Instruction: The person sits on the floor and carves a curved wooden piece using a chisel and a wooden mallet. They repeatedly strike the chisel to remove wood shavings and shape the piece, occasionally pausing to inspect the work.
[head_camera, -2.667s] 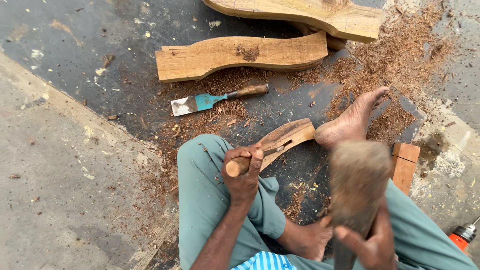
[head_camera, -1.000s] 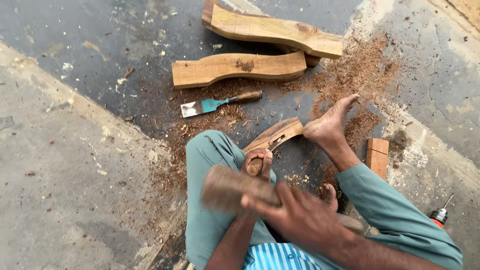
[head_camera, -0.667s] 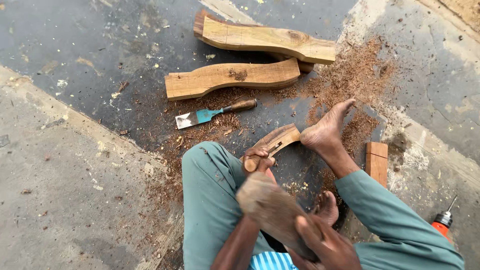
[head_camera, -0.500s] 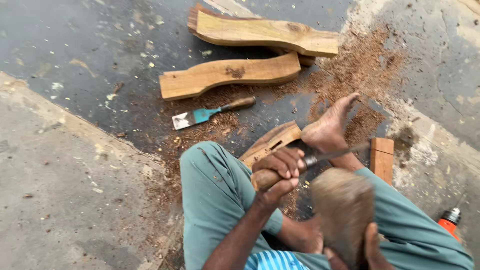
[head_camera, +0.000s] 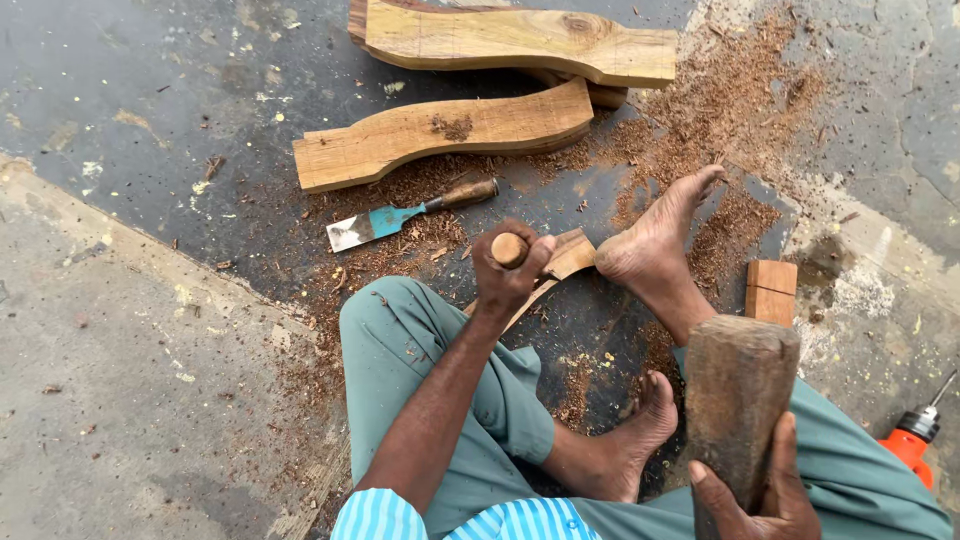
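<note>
mallet (head_camera: 738, 400) now raised clear | right hand (head_camera: 755, 495) clenches it | left hand (head_camera: 508, 272) fist-tight on chisel handle (head_camera: 509, 249)

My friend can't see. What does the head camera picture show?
A person sits on the ground, left hand gripping a wooden-handled chisel on a curved wood piece pinned by one foot. The right hand holds a wooden mallet raised. Sawdust, shaped planks and another chisel lie nearby.

Chisel (head_camera: 510, 250): round wooden handle end visible, upright, blade hidden, set on curved wooden piece (head_camera: 568, 255) lying on dark floor amid sawdust. Mallet (head_camera: 738, 405): thick, dark, worn wooden block, raised at lower right.
</note>
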